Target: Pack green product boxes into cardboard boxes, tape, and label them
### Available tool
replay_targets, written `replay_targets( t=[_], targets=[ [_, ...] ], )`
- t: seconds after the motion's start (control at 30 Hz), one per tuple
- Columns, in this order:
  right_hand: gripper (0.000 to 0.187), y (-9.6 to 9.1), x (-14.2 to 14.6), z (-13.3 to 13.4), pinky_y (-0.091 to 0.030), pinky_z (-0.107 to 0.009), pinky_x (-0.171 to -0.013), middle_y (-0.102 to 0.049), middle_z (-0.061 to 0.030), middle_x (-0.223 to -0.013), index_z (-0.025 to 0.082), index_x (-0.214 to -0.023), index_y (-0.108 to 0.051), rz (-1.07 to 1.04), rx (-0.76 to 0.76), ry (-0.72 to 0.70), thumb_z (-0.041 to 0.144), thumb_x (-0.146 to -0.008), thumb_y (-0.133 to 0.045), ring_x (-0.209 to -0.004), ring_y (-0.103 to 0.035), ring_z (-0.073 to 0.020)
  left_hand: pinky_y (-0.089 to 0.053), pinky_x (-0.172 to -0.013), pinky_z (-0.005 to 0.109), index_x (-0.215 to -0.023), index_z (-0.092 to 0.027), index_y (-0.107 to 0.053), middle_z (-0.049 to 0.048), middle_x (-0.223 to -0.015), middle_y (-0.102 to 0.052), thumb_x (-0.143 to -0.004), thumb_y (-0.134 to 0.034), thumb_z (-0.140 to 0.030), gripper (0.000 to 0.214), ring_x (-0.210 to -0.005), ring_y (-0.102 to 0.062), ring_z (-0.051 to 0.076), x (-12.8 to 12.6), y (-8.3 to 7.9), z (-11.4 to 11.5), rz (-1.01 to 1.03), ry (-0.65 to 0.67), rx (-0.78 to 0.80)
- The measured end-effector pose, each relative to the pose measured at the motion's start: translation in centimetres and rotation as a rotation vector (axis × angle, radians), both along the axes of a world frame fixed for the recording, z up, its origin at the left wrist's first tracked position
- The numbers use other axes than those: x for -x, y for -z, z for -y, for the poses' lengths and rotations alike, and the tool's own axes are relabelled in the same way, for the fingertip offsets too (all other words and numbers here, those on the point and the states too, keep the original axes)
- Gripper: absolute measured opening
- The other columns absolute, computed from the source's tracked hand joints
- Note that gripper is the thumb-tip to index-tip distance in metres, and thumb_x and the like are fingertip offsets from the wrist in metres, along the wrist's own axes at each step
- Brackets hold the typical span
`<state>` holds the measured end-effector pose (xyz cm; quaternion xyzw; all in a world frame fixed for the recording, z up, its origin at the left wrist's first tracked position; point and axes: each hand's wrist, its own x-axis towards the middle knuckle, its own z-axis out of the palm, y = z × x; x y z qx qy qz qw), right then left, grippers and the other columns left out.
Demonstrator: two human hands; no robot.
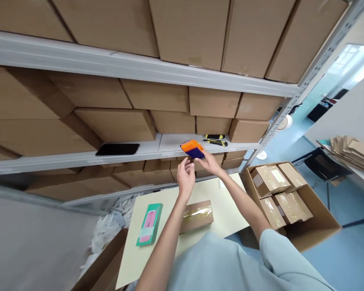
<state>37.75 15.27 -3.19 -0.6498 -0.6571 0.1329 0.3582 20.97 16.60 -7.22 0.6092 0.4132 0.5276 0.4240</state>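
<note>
My right hand (208, 161) holds an orange and dark blue tape dispenser (193, 148) at the front edge of the grey shelf (170, 142). Just left of and below the dispenser is my left hand (185, 176), fingers curled and raised toward it, with nothing visible in them. Below my arms a small taped cardboard box (197, 215) lies on the pale table (227, 202). A green package with a pink item (149, 224) rests on the table's left part.
Two yellow and black utility knives (215, 140) and a black tablet (117, 149) lie on the shelf. Cardboard boxes fill the shelves above. An open carton (321, 222) holding several taped boxes stands on the floor at right. White packing material (109, 230) lies at left.
</note>
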Motion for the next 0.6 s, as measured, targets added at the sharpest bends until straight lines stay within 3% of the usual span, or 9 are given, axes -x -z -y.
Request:
replay_targets(
  t=[0.1,0.2,0.3,0.43,0.53,0.6],
  targets=[
    [0.051,1.0,-1.7,6.2,-0.061,-0.042,-0.108,-0.082,-0.0116,-0.126,0.018,-0.136,-0.074,-0.342,-0.063,0.028,0.059,-0.107,-0.072,-0.116,-0.077,-0.0314,-0.065,-0.11,0.044,-0.139,-0.02,-0.071,0.0167,-0.134,-0.078,-0.109,-0.063,-0.055,0.046,-0.12,-0.08,0.028,-2.8,-1.1,3.5,0.021,0.132,-0.036],
    [0.065,1.1,-4.1,12.4,-0.061,-0.044,-0.111,-0.081,-0.0126,-0.13,0.015,-0.136,-0.072,-0.525,-0.117,0.136,0.067,-0.098,-0.081,-0.118,-0.075,-0.0299,-0.064,-0.108,0.044,-0.128,-0.02,-0.075,0.0148,-0.125,-0.078,-0.11,-0.06,-0.057,0.044,-0.116,-0.079,0.028,-6.4,-2.6,7.6,-0.017,0.238,-0.099],
    [0.066,0.7,-6.4,18.3,-0.063,-0.046,-0.11,-0.081,-0.0111,-0.125,0.017,-0.13,-0.072,-0.577,-0.13,0.335,0.066,-0.09,-0.089,-0.115,-0.075,-0.0295,-0.066,-0.099,0.04,-0.126,-0.02,-0.077,0.0141,-0.121,-0.077,-0.11,-0.059,-0.054,0.042,-0.112,-0.078,0.028,-9.9,-3.3,11.6,-0.046,0.412,-0.135],
    [0.057,0.4,-8.5,26.5,-0.063,-0.049,-0.111,-0.081,-0.0091,-0.123,0.019,-0.127,-0.073,-0.6,-0.17,0.532,0.06,-0.091,-0.089,-0.114,-0.076,-0.0302,-0.068,-0.096,0.042,-0.125,-0.02,-0.077,0.0143,-0.12,-0.077,-0.104,-0.063,-0.057,0.045,-0.11,-0.079,0.03,-14.0,-3.1,16.5,-0.081,0.718,-0.084],
    [0.053,0.2,-8.2,33.2,-0.063,-0.046,-0.109,-0.08,-0.0071,-0.12,0.019,-0.125,-0.072,-0.619,-0.184,0.679,0.059,-0.092,-0.086,-0.114,-0.075,-0.0292,-0.07,-0.098,0.046,-0.128,-0.02,-0.077,0.0162,-0.125,-0.078,-0.101,-0.066,-0.064,0.052,-0.117,-0.08,0.033,-15.9,-3.7,19.9,-0.104,0.99,-0.018],
    [0.049,-0.1,-7.2,37.5,-0.063,-0.043,-0.104,-0.079,-0.0063,-0.116,0.019,-0.123,-0.07,-0.603,-0.165,0.747,0.056,-0.095,-0.083,-0.108,-0.074,-0.0272,-0.069,-0.106,0.048,-0.137,-0.021,-0.074,0.0182,-0.138,-0.076,-0.101,-0.069,-0.067,0.058,-0.129,-0.077,0.035,-16.5,-4.9,21.6,-0.092,1.088,-0.03]
  ],
)
